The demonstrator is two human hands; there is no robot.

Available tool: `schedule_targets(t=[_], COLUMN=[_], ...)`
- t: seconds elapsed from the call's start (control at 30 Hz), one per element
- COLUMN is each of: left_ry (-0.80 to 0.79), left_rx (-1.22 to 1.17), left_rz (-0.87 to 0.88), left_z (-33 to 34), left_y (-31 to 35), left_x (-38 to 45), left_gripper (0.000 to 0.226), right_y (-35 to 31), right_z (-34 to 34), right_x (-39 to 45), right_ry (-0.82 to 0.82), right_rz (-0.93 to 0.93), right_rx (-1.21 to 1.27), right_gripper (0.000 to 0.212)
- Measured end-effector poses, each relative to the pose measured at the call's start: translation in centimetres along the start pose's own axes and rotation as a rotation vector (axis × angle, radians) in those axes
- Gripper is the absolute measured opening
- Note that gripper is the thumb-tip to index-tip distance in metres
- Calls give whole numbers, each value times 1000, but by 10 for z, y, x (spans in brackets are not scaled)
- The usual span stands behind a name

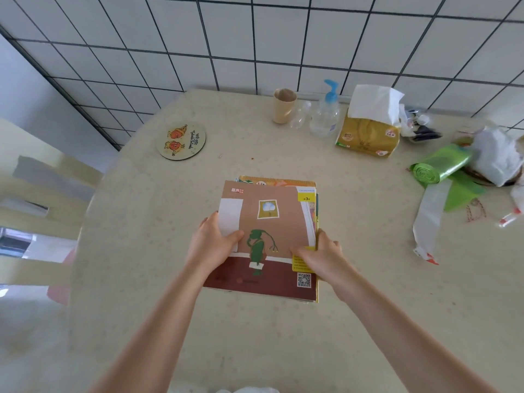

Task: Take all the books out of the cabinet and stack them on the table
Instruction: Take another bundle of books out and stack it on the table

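Books in a small stack (279,184) lie on the pale speckled round bench (354,279), near its middle. On top is a thin brown picture book with a green figure on the cover (272,236); under it the orange and yellow edge of another book shows at the far side. Both hands are on this top book. The left hand (211,242) holds the left edge, with the thumb on the cover and the fingers around the side, so its grip is closed on the book. The right hand (319,252) holds the right edge in the same way, thumb on the yellow label, grip closed on the book.

At the far side of the bench stand a beige plastic cup (284,105), a clear pump bottle with a blue head (325,113) and a yellow tissue pack with a white tissue standing out (368,131). A round cork coaster with orange cartoon figures (181,140) lies to the left. A green roll of plastic bags (439,163) and crumpled white plastic bags (496,154) lie at the right. A pale wooden chair (42,177) stands at the left of the bench.
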State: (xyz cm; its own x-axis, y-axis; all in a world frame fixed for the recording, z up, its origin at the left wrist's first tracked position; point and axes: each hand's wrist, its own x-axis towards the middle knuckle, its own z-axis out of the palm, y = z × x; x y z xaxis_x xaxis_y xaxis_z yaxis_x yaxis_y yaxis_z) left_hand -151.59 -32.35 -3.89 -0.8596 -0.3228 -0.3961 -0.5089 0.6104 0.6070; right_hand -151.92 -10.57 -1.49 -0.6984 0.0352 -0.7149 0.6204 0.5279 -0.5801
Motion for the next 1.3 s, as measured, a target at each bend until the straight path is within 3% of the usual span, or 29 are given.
schedule_targets(t=[0.3, 0.43, 0.5, 0.57, 0.63, 0.9, 1.1, 1.3], left_ry=[10, 28, 70, 124, 180, 360, 207, -53], left_rx=[-123, -74, -11, 44, 72, 37, -83, -104], left_rz=[-62, -55, -30, 34, 116, 513, 678, 655], left_z=[4, 1, 2, 5, 9, 37, 71, 91], left_y=[5, 1, 0, -2, -4, 1, 8, 2], left_x=[-13, -24, -35, -45, -58, -105, -139, -162], left_gripper=[52, 52, 51, 52, 55, 35, 26, 27], right_y=[0, 6, 13, 20, 30, 71, 111, 148], right_z=[-4, -16, -20, -21, -22, -25, -26, -12], right_x=[-8, -22, -29, -34, -39, -72, -93, -118], right_ry=[-3, -7, -2, 12, 25, 108, 185, 322], right_rz=[-50, -73, -97, -115, -136, -203, -254, -230], right_rx=[-31, -21, -7, -4, 5, -11, -28, 20], right_gripper=[42, 27, 41, 64, 70, 47, 41, 39])
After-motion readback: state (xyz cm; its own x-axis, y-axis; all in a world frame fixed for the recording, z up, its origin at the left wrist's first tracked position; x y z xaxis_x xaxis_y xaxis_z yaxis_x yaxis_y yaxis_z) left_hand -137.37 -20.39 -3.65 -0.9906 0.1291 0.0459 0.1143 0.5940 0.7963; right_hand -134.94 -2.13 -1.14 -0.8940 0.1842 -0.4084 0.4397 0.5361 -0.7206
